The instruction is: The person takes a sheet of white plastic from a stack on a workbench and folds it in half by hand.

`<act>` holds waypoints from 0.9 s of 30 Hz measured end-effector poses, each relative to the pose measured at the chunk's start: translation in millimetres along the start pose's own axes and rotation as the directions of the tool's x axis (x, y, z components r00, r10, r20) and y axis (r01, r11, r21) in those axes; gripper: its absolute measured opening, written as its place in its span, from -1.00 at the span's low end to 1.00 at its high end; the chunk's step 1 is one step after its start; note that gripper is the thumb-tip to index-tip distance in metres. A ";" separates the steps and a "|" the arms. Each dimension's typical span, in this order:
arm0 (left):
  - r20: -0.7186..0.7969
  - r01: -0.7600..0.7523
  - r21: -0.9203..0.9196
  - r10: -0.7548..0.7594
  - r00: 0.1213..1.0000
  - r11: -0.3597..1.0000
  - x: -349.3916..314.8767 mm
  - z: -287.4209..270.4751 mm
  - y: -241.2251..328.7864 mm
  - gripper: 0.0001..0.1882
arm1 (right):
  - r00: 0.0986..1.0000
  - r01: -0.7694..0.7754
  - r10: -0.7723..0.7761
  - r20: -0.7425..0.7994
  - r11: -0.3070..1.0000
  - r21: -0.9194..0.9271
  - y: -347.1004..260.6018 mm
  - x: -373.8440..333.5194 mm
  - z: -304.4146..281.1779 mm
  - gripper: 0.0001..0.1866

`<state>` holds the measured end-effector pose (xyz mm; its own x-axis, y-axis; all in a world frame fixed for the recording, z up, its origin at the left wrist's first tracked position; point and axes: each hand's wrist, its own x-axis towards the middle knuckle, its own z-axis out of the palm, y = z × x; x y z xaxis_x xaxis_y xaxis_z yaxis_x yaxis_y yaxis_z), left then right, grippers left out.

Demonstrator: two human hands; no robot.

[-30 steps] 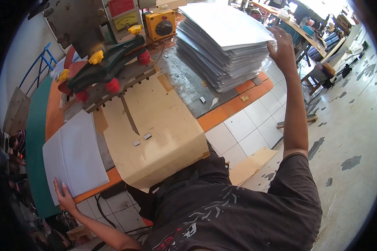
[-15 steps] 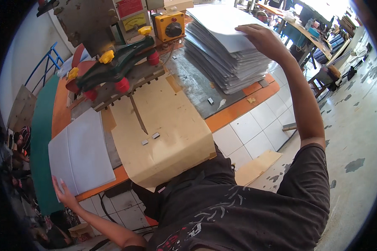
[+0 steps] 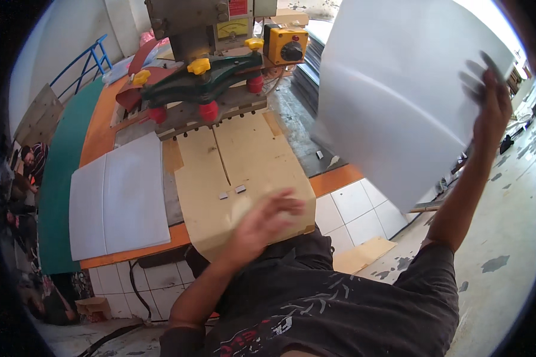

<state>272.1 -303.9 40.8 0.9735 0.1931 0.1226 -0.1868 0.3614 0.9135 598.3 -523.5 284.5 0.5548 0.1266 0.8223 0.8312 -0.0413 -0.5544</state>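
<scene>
My right hand [image 3: 493, 113] is closed on the right edge of a large white sheet [image 3: 387, 107], lifted and tilted at the right. The sheet hides most of the paper stack behind it. Motion blurs my left hand [image 3: 268, 220], which hovers over the near part of a tan board [image 3: 262, 157] with its fingers stretched out and nothing in them. Two small pale blocks [image 3: 240, 189] and a thin dark strip [image 3: 221, 156] lie on this board. To its left rests a pile of white sheets [image 3: 134, 196] with a crease line down it.
Behind the board stands a press with a dark green clamp frame [image 3: 205, 83], yellow knobs and red feet. A yellow control box [image 3: 286, 44] sits at its right. The table has an orange edge [image 3: 336, 179]. People [image 3: 33, 172] are at the far left.
My right hand has lifted a white sheet off the stack and moved right and nearer. My left hand has left the left pile and come over the tan board. The view has shifted.
</scene>
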 end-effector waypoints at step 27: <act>-0.585 -0.619 0.326 0.667 0.461 0.714 -103.8 -116.7 64.1 -0.58 | 0.860 -0.435 0.143 0.490 0.706 0.559 28.5 -72.9 96.9 -0.29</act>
<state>143.6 -194.3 41.3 0.2473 0.8638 0.4389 -0.6934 -0.1586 0.7029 578.1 -437.9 196.4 0.5780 0.5885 0.5653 0.3249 0.4696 -0.8209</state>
